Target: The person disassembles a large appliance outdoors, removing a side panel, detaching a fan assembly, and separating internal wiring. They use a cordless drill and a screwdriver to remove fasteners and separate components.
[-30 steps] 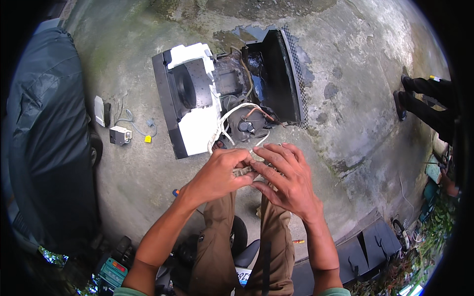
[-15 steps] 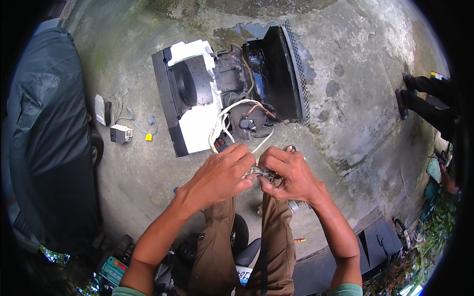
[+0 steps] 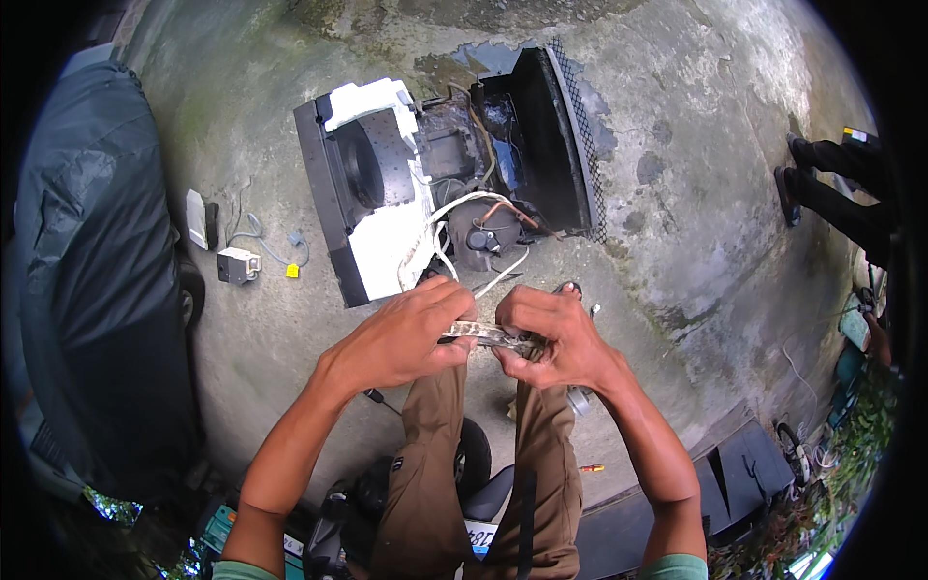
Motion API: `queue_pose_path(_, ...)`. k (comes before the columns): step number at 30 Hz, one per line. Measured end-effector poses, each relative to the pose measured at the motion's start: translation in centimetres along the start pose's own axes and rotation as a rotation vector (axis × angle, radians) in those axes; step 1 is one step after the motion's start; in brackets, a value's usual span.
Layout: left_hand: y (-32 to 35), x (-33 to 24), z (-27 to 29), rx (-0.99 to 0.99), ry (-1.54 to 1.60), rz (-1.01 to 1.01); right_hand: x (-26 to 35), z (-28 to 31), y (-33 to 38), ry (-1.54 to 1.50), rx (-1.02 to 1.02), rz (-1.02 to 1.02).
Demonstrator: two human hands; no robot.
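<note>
A dirty white sleeved cable (image 3: pixel 472 331) stretches between my two hands in front of my knees. My left hand (image 3: pixel 411 329) grips it with fingers wrapped round. At the cable's frayed, darker end, my right hand (image 3: pixel 561 336) pinches with thumb and fingers; the fine strands there are too small to make out. White cable loops run from my hands to a dark round compressor (image 3: pixel 474 242) on the ground ahead. It sits in an opened air-conditioner unit with white foam (image 3: pixel 382 246), a round fan housing (image 3: pixel 377 159) and a black casing (image 3: pixel 541 145).
A small metal box (image 3: pixel 237 265) with grey wires and a yellow tag (image 3: pixel 292 271) lies on the concrete at left, beside a covered vehicle (image 3: pixel 97 271). A screwdriver (image 3: pixel 592 468) lies near my right leg. Another person's legs (image 3: pixel 841 188) stand far right. Behind me is a motorcycle (image 3: pixel 474 459).
My hands have drawn slightly apart, the left one moving left, so more of the cable shows between them. The cable loops by the compressor have shifted a little.
</note>
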State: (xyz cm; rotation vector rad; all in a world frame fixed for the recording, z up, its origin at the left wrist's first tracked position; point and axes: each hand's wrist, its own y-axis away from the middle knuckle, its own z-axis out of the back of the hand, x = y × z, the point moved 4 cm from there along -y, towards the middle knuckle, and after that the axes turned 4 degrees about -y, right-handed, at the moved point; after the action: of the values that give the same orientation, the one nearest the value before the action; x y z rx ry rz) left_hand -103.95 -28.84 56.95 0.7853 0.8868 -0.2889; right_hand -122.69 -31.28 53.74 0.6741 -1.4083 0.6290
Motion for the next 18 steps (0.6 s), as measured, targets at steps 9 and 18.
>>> queue_pose_path(9,0.7,1.8,0.0,-0.034,0.096,0.101,-1.3,-1.2,0.0,-0.076,-0.042,0.011)
queue_pose_path(18,0.8,1.5,-0.9,-0.164,0.169,0.186,-1.4,-2.0,0.3,-0.197,-0.105,-0.025)
